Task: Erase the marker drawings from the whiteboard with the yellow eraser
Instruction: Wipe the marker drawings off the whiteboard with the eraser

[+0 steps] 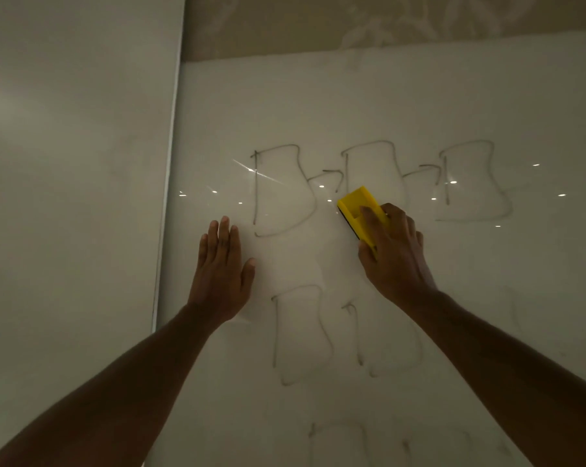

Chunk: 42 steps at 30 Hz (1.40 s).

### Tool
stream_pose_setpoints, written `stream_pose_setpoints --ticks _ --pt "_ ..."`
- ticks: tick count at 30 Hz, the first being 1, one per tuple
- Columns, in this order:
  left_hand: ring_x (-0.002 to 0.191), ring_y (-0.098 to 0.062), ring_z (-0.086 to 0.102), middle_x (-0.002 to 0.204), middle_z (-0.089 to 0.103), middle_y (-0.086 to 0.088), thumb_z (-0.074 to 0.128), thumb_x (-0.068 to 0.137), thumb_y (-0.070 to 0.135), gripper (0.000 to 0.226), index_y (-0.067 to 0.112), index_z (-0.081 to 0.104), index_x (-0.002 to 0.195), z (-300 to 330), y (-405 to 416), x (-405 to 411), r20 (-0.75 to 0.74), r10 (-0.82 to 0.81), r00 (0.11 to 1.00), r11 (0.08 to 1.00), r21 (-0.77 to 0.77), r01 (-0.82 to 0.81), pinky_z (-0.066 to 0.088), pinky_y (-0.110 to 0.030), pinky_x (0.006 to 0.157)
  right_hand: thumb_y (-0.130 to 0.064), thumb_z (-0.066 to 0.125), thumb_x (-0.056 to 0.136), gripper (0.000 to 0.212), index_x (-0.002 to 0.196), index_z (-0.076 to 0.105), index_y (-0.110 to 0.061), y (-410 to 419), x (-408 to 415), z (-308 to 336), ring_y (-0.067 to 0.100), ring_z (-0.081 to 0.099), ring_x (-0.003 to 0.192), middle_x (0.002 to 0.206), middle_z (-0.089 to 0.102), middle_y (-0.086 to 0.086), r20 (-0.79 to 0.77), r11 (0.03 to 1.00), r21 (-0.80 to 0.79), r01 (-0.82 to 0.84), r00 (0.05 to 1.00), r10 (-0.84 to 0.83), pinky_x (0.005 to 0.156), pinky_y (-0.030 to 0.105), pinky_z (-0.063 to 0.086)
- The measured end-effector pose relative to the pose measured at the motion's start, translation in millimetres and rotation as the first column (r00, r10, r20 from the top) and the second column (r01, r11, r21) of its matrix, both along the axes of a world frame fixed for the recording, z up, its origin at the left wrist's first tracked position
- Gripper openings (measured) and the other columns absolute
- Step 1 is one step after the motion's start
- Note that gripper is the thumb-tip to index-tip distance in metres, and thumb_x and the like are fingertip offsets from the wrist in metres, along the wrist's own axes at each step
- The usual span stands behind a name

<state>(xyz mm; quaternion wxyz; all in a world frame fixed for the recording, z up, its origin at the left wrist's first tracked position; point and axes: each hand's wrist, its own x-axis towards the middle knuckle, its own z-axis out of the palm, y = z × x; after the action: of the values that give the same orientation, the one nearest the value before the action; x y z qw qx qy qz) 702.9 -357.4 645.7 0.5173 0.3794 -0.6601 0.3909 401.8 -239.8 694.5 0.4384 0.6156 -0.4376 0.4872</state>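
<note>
Left hand point(219, 271) flat, spread on whiteboard point(419, 106); right hand point(394, 251) gripping yellow eraser point(360, 210).

A dim indoor room, perhaps an office or classroom, is showing itself: a large glossy whiteboard point(419, 106) is reflecting ceiling lights beside a plain wall point(76, 129).

The right hand point(394, 246) grips the yellow eraser point(362, 212) and presses it against the whiteboard point(419, 96), at the lower left of the middle drawing point(374, 173) in the top row of three marker outlines. The left hand point(221, 264) lies flat on the board with fingers spread upward, just left of the leftmost outline point(283, 190). Fainter outlines point(301, 335) show lower down, between the two forearms.
</note>
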Motion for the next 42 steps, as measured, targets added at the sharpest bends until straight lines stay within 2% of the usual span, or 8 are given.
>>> stream_pose_setpoints --ticks 8,15,18,22,25,30,37,42 --pt "0.158 -0.043 0.011 0.168 0.02 -0.03 0.031 0.107 0.038 0.07 -0.01 0.026 0.158 4.2 -26.2 21.5 -0.025 -0.013 1.0 1.0 -0.019 0.012 0.015 -0.055 0.128 -0.025 0.059 0.09 0.058 0.146 0.043 -0.02 -30.6 53.0 22.6 0.04 0.042 0.118 0.141 0.04 0.019 0.059 0.986 -0.028 0.167 0.985 -0.165 0.084 0.05 0.043" --pt "0.159 -0.041 0.012 0.168 0.021 -0.029 0.034 0.107 0.034 0.067 -0.009 0.028 0.158 4.3 -42.2 21.2 -0.055 -0.09 0.994 0.99 -0.117 0.083 0.003 -0.043 0.132 -0.024 0.059 0.084 0.06 0.143 0.045 -0.024 -50.5 81.0 -12.3 0.035 0.047 0.118 0.141 0.046 0.018 -0.694 0.991 -0.034 0.128 0.71 -0.116 0.081 0.043 0.04" --pt "0.158 -0.044 0.016 0.168 0.022 -0.029 0.034 0.107 0.033 0.066 -0.01 0.03 0.157 3.0 -45.4 18.5 -0.05 -0.089 0.995 0.985 -0.153 0.08 0.006 -0.047 0.132 -0.027 0.053 0.085 0.058 0.143 0.046 -0.025 -57.9 72.7 39.8 0.036 0.043 0.119 0.143 0.045 0.019 -0.549 0.973 -0.111 0.203 0.803 -0.23 0.082 0.045 0.04" --pt "0.158 -0.044 0.018 0.168 0.023 -0.03 0.034 0.106 0.032 0.066 -0.01 0.031 0.157 3.6 -45.9 15.1 -0.06 -0.095 0.994 0.982 -0.167 0.084 0.008 -0.05 0.132 -0.022 0.055 0.082 0.058 0.14 0.048 -0.024 -45.6 70.5 96.6 0.038 0.045 0.117 0.142 0.043 0.016 -0.014 0.969 -0.127 0.211 0.977 -0.215 0.084 0.048 0.04" --pt "0.157 -0.045 0.02 0.166 0.026 -0.031 0.034 0.106 0.031 0.065 -0.011 0.033 0.155 1.9 -45.3 14.1 -0.079 -0.098 0.992 0.982 -0.169 0.083 0.014 -0.057 0.13 -0.019 0.059 0.079 0.06 0.138 0.05 -0.021 -50.5 92.5 65.5 0.041 0.047 0.115 0.14 0.045 0.02 -0.2 0.981 -0.138 0.139 0.966 -0.165 0.082 0.049 0.041" --pt "0.156 -0.047 0.024 0.164 0.03 -0.033 0.036 0.105 0.028 0.063 -0.014 0.037 0.152 -1.6 -46.8 15.2 -0.096 -0.113 0.989 0.975 -0.202 0.091 0.021 -0.062 0.126 -0.027 0.055 0.084 0.055 0.139 0.053 -0.023 -62.4 95.1 31.5 0.036 0.048 0.119 0.142 0.049 0.016 -0.724 0.99 -0.103 0.096 0.676 -0.141 0.082 0.043 0.037" --pt "0.156 -0.046 0.023 0.164 0.029 -0.032 0.036 0.104 0.027 0.064 -0.013 0.037 0.153 -1.5 -46.9 17.0 -0.096 -0.116 0.989 0.976 -0.195 0.095 0.016 -0.058 0.129 -0.023 0.056 0.081 0.057 0.138 0.051 -0.025 -62.6 123.9 140.2 0.039 0.048 0.114 0.141 0.046 0.015 -0.149 0.963 -0.163 0.215 0.959 -0.239 0.082 0.048 0.039" --pt "0.156 -0.046 0.025 0.164 0.03 -0.032 0.039 0.103 0.026 0.063 -0.013 0.038 0.153 -3.0 -48.8 18.6 -0.096 -0.121 0.988 0.974 -0.203 0.099 0.021 -0.062 0.127 -0.027 0.057 0.083 0.054 0.138 0.055 -0.022 -77.0 133.6 84.9 0.036 0.05 0.113 0.139 0.05 0.018 -0.71 0.987 -0.131 0.091 0.687 -0.157 0.077 0.043 0.038"
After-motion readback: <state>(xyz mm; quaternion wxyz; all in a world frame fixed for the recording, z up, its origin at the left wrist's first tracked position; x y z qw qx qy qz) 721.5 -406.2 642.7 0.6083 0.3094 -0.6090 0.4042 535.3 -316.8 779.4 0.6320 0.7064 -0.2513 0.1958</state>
